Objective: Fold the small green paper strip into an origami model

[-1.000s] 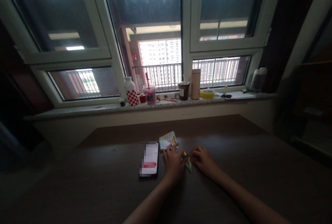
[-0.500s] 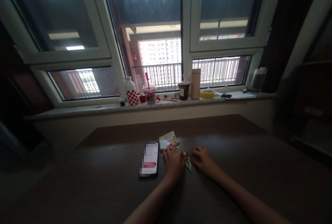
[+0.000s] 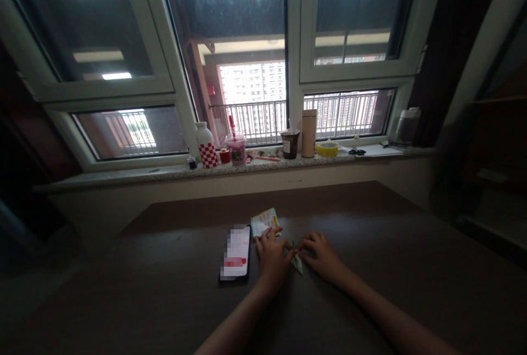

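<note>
A small folded piece of greenish patterned paper point(image 3: 297, 264) lies on the dark brown table between my two hands. My left hand point(image 3: 274, 256) pinches its left side with thumb and forefinger, while its other fingers rest on the lower edge of a printed card or packet point(image 3: 264, 221). From the right, my right hand point(image 3: 320, 253) has its fingertips closed on the upper part of the same folded paper. The fingertips partly hide the paper's top end. Left of my left hand lies a phone point(image 3: 236, 253) with its screen lit.
Behind the table point(image 3: 185, 289), a stone windowsill point(image 3: 164, 172) holds a checkered bottle point(image 3: 207, 146), a pink drink cup point(image 3: 236, 150), a dark cup point(image 3: 290, 144), a tan flask point(image 3: 308, 133), yellow tape point(image 3: 328, 150), scissors point(image 3: 357, 152) and a clear jug point(image 3: 407, 126).
My right hand has moved slightly left, and its fingertips now meet the folded paper close to my left fingertips. The whole view has shifted a little.
</note>
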Demonstrator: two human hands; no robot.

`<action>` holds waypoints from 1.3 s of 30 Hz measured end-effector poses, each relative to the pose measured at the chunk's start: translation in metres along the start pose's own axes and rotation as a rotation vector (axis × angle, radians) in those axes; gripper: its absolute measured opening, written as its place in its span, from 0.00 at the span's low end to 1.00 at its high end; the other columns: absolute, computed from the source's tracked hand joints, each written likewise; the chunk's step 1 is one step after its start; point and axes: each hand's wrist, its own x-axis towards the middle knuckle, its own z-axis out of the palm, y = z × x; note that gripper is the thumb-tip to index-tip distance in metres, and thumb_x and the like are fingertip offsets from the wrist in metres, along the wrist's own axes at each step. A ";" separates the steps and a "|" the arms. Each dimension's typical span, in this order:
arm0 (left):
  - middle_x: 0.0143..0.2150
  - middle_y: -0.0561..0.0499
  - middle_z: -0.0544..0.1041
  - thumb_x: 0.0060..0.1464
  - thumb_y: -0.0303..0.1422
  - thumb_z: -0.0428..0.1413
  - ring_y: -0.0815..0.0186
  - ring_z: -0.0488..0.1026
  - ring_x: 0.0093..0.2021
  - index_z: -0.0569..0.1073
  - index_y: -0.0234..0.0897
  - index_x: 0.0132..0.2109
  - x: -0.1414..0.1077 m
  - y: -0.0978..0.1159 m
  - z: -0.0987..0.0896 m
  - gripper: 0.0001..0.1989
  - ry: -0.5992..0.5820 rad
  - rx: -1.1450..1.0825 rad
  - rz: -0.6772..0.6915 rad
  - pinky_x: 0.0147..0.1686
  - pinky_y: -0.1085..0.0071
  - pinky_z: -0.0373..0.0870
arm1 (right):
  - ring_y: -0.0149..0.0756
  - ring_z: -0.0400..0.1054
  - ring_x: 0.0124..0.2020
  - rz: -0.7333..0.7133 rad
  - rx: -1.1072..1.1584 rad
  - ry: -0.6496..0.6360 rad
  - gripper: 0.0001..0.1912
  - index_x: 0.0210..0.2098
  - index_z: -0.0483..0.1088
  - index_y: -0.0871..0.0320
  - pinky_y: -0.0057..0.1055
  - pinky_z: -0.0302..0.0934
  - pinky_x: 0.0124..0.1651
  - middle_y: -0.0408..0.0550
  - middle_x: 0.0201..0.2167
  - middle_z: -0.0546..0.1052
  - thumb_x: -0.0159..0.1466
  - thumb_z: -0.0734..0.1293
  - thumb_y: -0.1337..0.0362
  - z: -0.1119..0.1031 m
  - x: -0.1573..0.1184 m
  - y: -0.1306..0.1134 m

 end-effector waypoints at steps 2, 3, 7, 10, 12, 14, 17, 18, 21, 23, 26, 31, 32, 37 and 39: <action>0.58 0.51 0.68 0.49 0.36 0.61 0.52 0.54 0.63 0.76 0.41 0.31 0.000 0.000 0.000 0.05 -0.002 0.004 -0.019 0.62 0.43 0.40 | 0.41 0.61 0.47 -0.006 0.002 0.000 0.06 0.37 0.75 0.52 0.36 0.56 0.52 0.48 0.40 0.71 0.60 0.66 0.62 -0.001 -0.001 -0.003; 0.58 0.50 0.68 0.49 0.36 0.61 0.52 0.53 0.63 0.76 0.41 0.31 0.001 0.000 0.000 0.05 -0.005 0.005 -0.024 0.62 0.44 0.40 | 0.41 0.61 0.47 -0.007 0.003 0.002 0.07 0.37 0.75 0.52 0.37 0.56 0.52 0.48 0.40 0.71 0.61 0.66 0.61 -0.001 -0.002 -0.004; 0.58 0.49 0.67 0.51 0.35 0.60 0.51 0.53 0.63 0.76 0.40 0.30 0.001 -0.001 0.000 0.05 -0.006 -0.002 -0.028 0.63 0.44 0.40 | 0.43 0.60 0.47 -0.009 -0.002 -0.005 0.12 0.38 0.75 0.52 0.38 0.56 0.52 0.49 0.41 0.70 0.58 0.68 0.53 -0.001 -0.003 -0.006; 0.58 0.50 0.68 0.52 0.36 0.58 0.52 0.53 0.63 0.76 0.40 0.30 0.002 -0.003 0.001 0.07 0.008 -0.016 -0.029 0.63 0.45 0.41 | 0.43 0.60 0.48 -0.013 -0.001 -0.011 0.15 0.39 0.73 0.53 0.38 0.56 0.52 0.49 0.43 0.70 0.55 0.71 0.53 0.001 -0.004 -0.004; 0.58 0.50 0.68 0.52 0.36 0.58 0.52 0.53 0.63 0.76 0.39 0.29 0.002 -0.004 0.002 0.07 0.021 -0.025 -0.027 0.62 0.46 0.43 | 0.43 0.60 0.48 -0.013 0.007 0.008 0.16 0.42 0.71 0.54 0.38 0.56 0.52 0.49 0.43 0.70 0.56 0.70 0.56 0.002 -0.004 -0.003; 0.58 0.50 0.69 0.52 0.35 0.58 0.52 0.54 0.62 0.75 0.39 0.28 0.002 -0.006 0.003 0.07 0.038 -0.038 -0.022 0.62 0.48 0.45 | 0.42 0.61 0.47 -0.022 0.036 0.032 0.16 0.44 0.69 0.55 0.37 0.56 0.51 0.49 0.43 0.70 0.57 0.69 0.58 0.002 -0.005 -0.004; 0.57 0.51 0.69 0.51 0.34 0.58 0.53 0.54 0.62 0.75 0.39 0.26 0.002 -0.006 0.003 0.07 0.071 -0.058 -0.011 0.62 0.51 0.48 | 0.41 0.61 0.47 -0.079 0.077 0.036 0.11 0.39 0.70 0.55 0.36 0.56 0.52 0.48 0.42 0.71 0.58 0.69 0.58 0.001 -0.006 -0.006; 0.57 0.52 0.70 0.51 0.34 0.58 0.53 0.54 0.62 0.75 0.39 0.26 0.002 -0.006 0.004 0.07 0.073 -0.060 -0.009 0.61 0.50 0.48 | 0.41 0.61 0.48 -0.100 0.077 0.024 0.10 0.36 0.71 0.54 0.36 0.56 0.52 0.47 0.42 0.71 0.57 0.70 0.58 0.000 -0.007 -0.006; 0.57 0.51 0.69 0.52 0.35 0.58 0.52 0.53 0.62 0.75 0.39 0.26 0.002 -0.006 0.004 0.08 0.059 -0.061 -0.015 0.62 0.48 0.45 | 0.41 0.61 0.48 -0.096 0.064 0.000 0.07 0.33 0.73 0.54 0.37 0.55 0.53 0.47 0.41 0.72 0.55 0.71 0.60 0.001 -0.006 -0.006; 0.56 0.49 0.69 0.52 0.36 0.57 0.52 0.54 0.62 0.76 0.39 0.28 0.002 -0.006 0.004 0.08 0.060 -0.063 -0.032 0.62 0.49 0.46 | 0.41 0.61 0.47 -0.042 0.068 0.008 0.04 0.32 0.74 0.54 0.36 0.55 0.52 0.47 0.40 0.73 0.56 0.71 0.62 0.001 -0.005 -0.003; 0.57 0.48 0.67 0.52 0.33 0.58 0.54 0.55 0.61 0.75 0.44 0.46 0.000 -0.005 0.003 0.13 0.094 -0.074 -0.029 0.62 0.49 0.46 | 0.40 0.62 0.47 0.008 0.096 0.005 0.04 0.32 0.75 0.54 0.35 0.56 0.51 0.47 0.39 0.73 0.56 0.71 0.63 0.000 -0.002 0.002; 0.60 0.51 0.65 0.53 0.33 0.56 0.51 0.51 0.63 0.78 0.47 0.36 -0.003 -0.003 0.001 0.06 0.043 -0.016 0.000 0.62 0.46 0.43 | 0.40 0.62 0.47 0.035 0.109 -0.005 0.03 0.32 0.76 0.54 0.34 0.55 0.52 0.47 0.40 0.73 0.56 0.71 0.64 -0.002 0.000 0.005; 0.60 0.51 0.65 0.53 0.33 0.56 0.51 0.51 0.63 0.79 0.46 0.35 -0.004 -0.003 0.000 0.06 0.037 -0.003 -0.002 0.62 0.45 0.42 | 0.40 0.62 0.47 0.037 0.110 -0.005 0.03 0.32 0.76 0.54 0.34 0.55 0.52 0.47 0.40 0.73 0.56 0.71 0.64 -0.002 0.000 0.005; 0.60 0.51 0.66 0.53 0.34 0.56 0.50 0.51 0.63 0.79 0.47 0.36 -0.004 -0.003 -0.001 0.06 0.013 0.042 -0.018 0.62 0.45 0.41 | 0.41 0.61 0.48 0.042 0.104 0.010 0.03 0.32 0.74 0.54 0.35 0.54 0.52 0.47 0.39 0.73 0.59 0.67 0.66 0.001 -0.001 0.004; 0.60 0.52 0.66 0.52 0.33 0.56 0.50 0.51 0.63 0.79 0.48 0.36 -0.004 -0.003 -0.002 0.07 -0.006 0.044 -0.026 0.62 0.45 0.41 | 0.41 0.61 0.48 0.059 0.093 0.008 0.03 0.32 0.74 0.54 0.35 0.55 0.52 0.47 0.40 0.72 0.60 0.67 0.65 0.002 -0.001 0.002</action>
